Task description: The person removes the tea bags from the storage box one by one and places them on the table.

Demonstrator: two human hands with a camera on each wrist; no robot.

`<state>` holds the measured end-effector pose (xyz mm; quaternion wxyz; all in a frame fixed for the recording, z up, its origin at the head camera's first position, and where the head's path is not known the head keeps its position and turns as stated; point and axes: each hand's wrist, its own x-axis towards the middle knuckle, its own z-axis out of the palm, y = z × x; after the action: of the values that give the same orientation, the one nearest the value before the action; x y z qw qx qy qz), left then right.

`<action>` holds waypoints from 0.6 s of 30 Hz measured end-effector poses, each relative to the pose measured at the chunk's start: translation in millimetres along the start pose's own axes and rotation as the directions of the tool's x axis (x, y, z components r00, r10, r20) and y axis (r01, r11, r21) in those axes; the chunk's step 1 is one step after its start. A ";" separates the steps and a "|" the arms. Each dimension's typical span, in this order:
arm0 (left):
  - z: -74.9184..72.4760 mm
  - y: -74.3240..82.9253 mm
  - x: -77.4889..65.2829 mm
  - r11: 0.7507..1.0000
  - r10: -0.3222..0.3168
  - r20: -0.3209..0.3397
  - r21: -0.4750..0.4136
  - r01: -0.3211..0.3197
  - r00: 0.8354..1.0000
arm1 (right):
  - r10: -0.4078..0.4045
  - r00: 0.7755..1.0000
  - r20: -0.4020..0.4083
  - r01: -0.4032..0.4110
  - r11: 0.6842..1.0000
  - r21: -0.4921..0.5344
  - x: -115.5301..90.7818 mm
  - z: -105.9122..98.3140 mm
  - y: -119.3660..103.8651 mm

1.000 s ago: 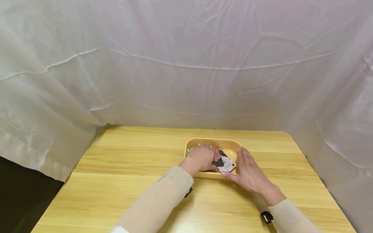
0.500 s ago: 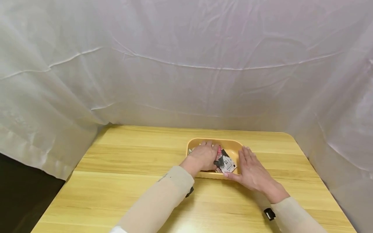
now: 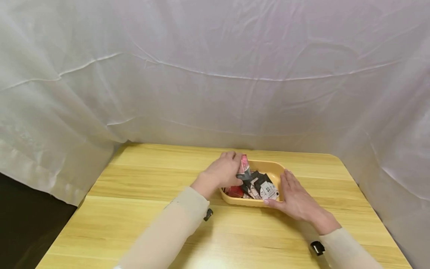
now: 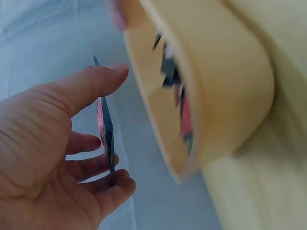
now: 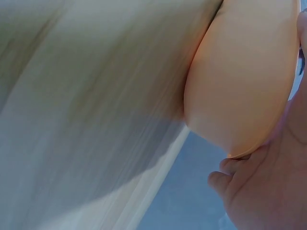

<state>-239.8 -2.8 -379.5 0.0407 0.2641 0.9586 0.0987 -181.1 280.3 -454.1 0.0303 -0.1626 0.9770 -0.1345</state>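
In the head view, a yellow-orange plastic tray holds several flat packets, black, red and white-patterned. Above the tray's left part my left hand pinches a flat pink-and-black packet between thumb and fingers. In the left wrist view this packet shows edge-on, lifted beyond the tray's rim. My right hand rests on the tray's right end, fingers extended along the rim and thumb at the front corner. The right wrist view has that hand against the tray's outer wall.
The tray stands on a wood-grain table, toward its back edge. Pale fabric curtain hangs behind the table and at both sides. A black wrist device shows under the right sleeve, another under the left.
My left hand has risen from inside the tray and moved left, bringing up the pink-and-black packet. More packets in the tray now show. The right hand stays at the tray's right end.
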 end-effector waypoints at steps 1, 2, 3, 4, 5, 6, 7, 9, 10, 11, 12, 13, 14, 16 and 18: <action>-4.4 -5.0 -1.9 1.000 -0.001 -0.006 -0.025 0.001 1.000 | 0.002 1.000 0.001 -0.002 1.000 0.002 -0.7 -0.7 0.9; -8.7 -10.6 -3.8 0.999 -0.005 -0.012 -0.049 0.004 1.000 | 0.004 1.000 0.003 -0.004 1.000 0.004 -1.4 -1.5 1.4; -13.0 -16.4 -5.6 0.997 -0.010 -0.016 -0.073 0.009 1.000 | 0.005 1.000 0.003 -0.005 1.000 0.007 -1.8 -1.9 2.0; -17.5 -22.5 -7.5 0.995 -0.016 -0.020 -0.096 0.014 1.000 | 0.005 1.000 0.003 -0.005 1.000 0.007 -2.3 -2.5 2.5; -21.5 -28.9 -9.2 0.994 -0.023 -0.022 -0.112 0.020 0.999 | 0.005 1.000 0.003 -0.005 1.000 0.006 -2.7 -3.0 2.9; -25.1 -35.5 -10.5 0.993 -0.030 -0.024 -0.119 0.027 0.999 | 0.005 1.000 0.002 -0.005 1.000 0.006 -2.9 -3.2 3.4; -28.5 -41.8 -11.7 0.992 -0.038 -0.023 -0.121 0.035 0.999 | 0.005 1.000 0.002 -0.005 1.000 0.007 -3.2 -3.4 3.7; -33.5 -53.9 -13.7 0.991 -0.056 -0.007 -0.123 0.055 0.998 | 0.003 1.000 0.002 -0.003 1.000 0.006 -3.5 -3.6 4.4; -34.7 -59.4 -14.2 0.991 -0.065 0.004 -0.120 0.065 0.998 | 0.004 1.000 0.004 -0.004 1.000 0.005 -3.8 -3.5 4.7; -35.2 -64.5 -14.4 0.990 -0.076 0.020 -0.118 0.078 0.997 | 0.006 1.000 0.004 -0.006 1.000 0.007 -4.0 -3.5 4.9; -34.9 -69.1 -14.3 0.989 -0.089 0.038 -0.115 0.093 0.995 | 0.008 1.000 0.007 -0.009 1.000 0.010 -4.1 -3.4 5.0; -34.0 -73.0 -14.1 0.988 -0.100 0.056 -0.110 0.106 0.993 | 0.011 1.000 0.009 -0.012 1.000 0.012 -4.2 -3.4 5.0; -32.4 -76.4 -13.6 0.986 -0.114 0.077 -0.110 0.122 0.991 | 0.015 1.000 0.012 -0.015 1.000 0.016 -4.3 -3.4 5.0; -27.2 -81.9 -12.2 0.982 -0.139 0.117 -0.110 0.152 0.983 | 0.021 1.000 0.016 -0.022 1.000 0.021 -4.6 -3.1 5.0; -20.1 -86.1 -10.0 0.978 -0.153 0.151 -0.117 0.171 0.977 | 0.026 0.999 0.020 -0.026 0.999 0.027 -4.9 -2.9 5.1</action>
<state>-276.8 -83.8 -377.8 0.1332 0.1883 0.9632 0.1379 -178.4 287.2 -452.7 0.0437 -0.1507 0.9768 -0.1457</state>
